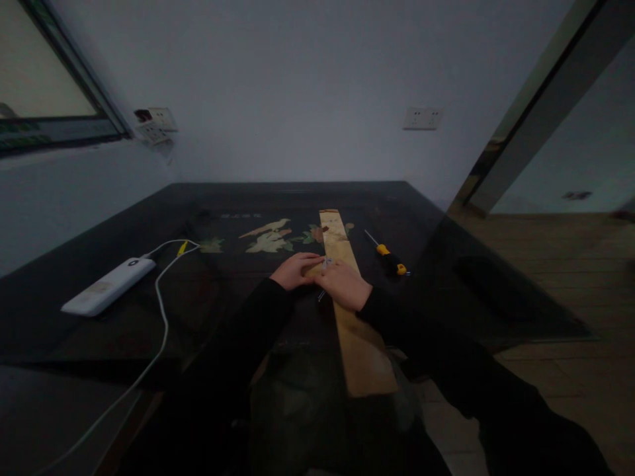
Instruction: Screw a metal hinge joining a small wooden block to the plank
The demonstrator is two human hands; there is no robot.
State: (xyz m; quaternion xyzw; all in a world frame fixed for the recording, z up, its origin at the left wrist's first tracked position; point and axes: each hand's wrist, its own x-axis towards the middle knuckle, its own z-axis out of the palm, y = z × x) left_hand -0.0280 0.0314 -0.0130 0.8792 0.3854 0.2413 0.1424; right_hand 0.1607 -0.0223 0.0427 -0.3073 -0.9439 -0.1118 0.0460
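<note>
A long wooden board (370,360) runs front to back over the dark table, its near end jutting past the table's front edge. My left hand (297,271) is at the board's left side, its fingers pressed together by a small silvery metal piece (326,262). My right hand (344,285) rests over the board with curled fingers, close against the left fingertips and the same metal piece. What the fingertips grip is mostly hidden. Just below the hands shows a thin, shiny metal item (321,296), too small to name. To the right lies a yellow-and-black screwdriver (389,258).
A white power bank (109,285) lies on the left of the table (223,317), with a white cable (163,324) hanging over the front edge. The tabletop has a printed bird-and-flower picture (270,239). A wall with sockets (423,118) stands behind.
</note>
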